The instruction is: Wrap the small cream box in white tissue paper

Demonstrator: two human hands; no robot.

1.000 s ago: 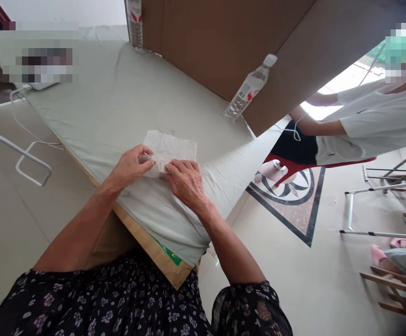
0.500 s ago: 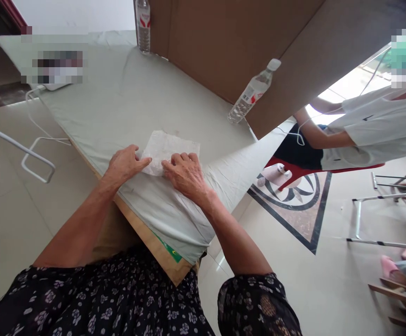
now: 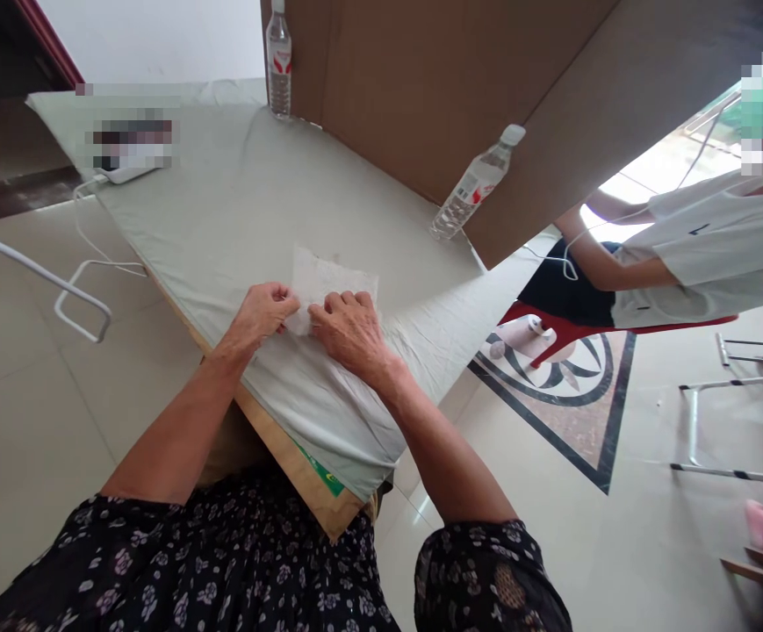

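A thin, whitish, tissue-like sheet (image 3: 332, 274) lies on the cloth-covered table, creased near its lower edge. At its left edge my left hand (image 3: 262, 314) is closed, with thumb and fingertips pinched on the border. My right hand (image 3: 353, 329) bears down on the lower right part, its fingers bent and thumb tucked in close by the forefinger. What lies under the right fingers is hidden. The sheet's upper part stays uncovered between and beyond both hands.
A large cardboard panel (image 3: 407, 96) stands behind two water bottles, one upright (image 3: 279, 75) and one leaning in view (image 3: 477, 189). A blurred white device (image 3: 134, 167) with a cable sits at far left. Another person (image 3: 703, 228) sits at right on a red stool (image 3: 552, 325).
My left hand has gone from spread thumb and fingers to a pinch on the sheet's left edge. The sheet's left side has drawn in. My right hand stays on it.
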